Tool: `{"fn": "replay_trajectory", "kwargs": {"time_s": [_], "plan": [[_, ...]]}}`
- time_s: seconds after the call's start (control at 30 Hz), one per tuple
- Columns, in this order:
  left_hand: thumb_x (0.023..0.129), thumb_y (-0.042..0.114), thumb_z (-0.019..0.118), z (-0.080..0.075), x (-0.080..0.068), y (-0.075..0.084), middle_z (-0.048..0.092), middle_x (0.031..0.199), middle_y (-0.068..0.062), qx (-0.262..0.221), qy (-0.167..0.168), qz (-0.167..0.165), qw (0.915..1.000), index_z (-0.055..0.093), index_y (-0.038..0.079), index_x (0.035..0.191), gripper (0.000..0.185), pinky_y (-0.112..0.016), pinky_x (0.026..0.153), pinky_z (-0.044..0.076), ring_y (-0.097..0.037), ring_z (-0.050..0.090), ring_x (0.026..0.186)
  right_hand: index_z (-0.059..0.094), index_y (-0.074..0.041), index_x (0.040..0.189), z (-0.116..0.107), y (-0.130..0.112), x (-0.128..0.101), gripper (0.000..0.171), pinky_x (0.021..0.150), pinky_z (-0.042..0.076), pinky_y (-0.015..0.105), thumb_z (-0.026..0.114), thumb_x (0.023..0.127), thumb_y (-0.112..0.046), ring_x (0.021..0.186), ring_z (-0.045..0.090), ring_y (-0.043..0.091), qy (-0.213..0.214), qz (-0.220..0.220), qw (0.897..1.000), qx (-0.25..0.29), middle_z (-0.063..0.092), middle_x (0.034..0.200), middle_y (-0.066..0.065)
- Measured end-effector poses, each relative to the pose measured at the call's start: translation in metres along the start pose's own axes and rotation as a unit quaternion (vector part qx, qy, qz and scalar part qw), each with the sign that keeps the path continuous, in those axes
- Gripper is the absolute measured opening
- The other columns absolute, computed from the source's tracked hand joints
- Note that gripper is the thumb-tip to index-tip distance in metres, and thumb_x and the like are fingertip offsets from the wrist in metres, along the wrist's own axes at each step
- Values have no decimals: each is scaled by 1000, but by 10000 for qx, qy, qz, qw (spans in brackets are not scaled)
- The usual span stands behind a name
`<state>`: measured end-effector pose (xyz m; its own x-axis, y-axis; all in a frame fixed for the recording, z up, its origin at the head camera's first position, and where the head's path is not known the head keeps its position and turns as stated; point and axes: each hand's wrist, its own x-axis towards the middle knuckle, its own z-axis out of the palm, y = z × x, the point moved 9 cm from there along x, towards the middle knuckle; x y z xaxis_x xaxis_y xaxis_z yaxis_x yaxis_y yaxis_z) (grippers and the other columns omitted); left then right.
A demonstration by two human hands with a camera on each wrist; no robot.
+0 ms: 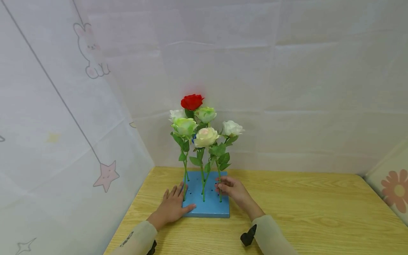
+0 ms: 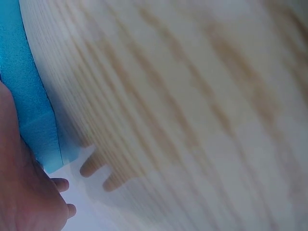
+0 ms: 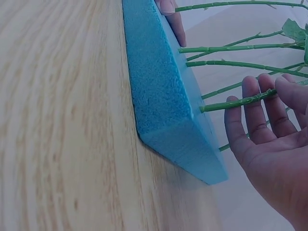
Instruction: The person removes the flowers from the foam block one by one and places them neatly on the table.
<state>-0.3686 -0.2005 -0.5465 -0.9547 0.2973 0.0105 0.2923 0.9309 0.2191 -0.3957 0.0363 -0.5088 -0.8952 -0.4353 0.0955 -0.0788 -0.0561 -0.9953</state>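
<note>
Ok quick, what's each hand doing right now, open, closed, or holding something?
Left hand: open, fingers flat, resting against the blue foam block.
Right hand: pinches a green stem standing in the block.

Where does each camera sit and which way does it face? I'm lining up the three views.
Head: worn high, looking forward and down at the wooden table, the blue foam block of artificial roses, both hands and sleeves.
Left wrist: low, looking along the tabletop past the left hand, which lies flat against the block.
Right wrist: low beside the block, looking at the right hand, its grip on a green stem.
All three share the block and table.
</note>
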Motion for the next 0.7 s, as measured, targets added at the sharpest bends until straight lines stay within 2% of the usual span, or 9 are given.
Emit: {"fn": "replay_trajectory", "kwargs": {"time_s": [0.37,0.6,0.7], "plan": [[93,80,39,4,1,-2,6,170,-8,-23,25,11,10000,18,16,164,98,-69,117,10,-43,17,153,60,3,134,-4,-6,-1,37,96,54,46,62,103,-15,107,69,29,236,7,9997,59,67,119,20],[95,75,44,-3,-2,3,14,169,-16,-173,93,114,9997,25,10,162,96,-73,115,11,-47,21,151,63,0,132,-4,-17,-3,34,95,55,46,63,102,-16,105,70,25,281,-122,9994,174,69,116,16],[95,76,42,-4,-3,4,12,169,-16,-137,33,95,9999,23,10,163,97,-72,115,10,-47,21,151,63,-1,131,-4,-23,-4,33,95,55,46,63,102,-17,104,70,24,288,-157,9992,212,68,116,18]]}}
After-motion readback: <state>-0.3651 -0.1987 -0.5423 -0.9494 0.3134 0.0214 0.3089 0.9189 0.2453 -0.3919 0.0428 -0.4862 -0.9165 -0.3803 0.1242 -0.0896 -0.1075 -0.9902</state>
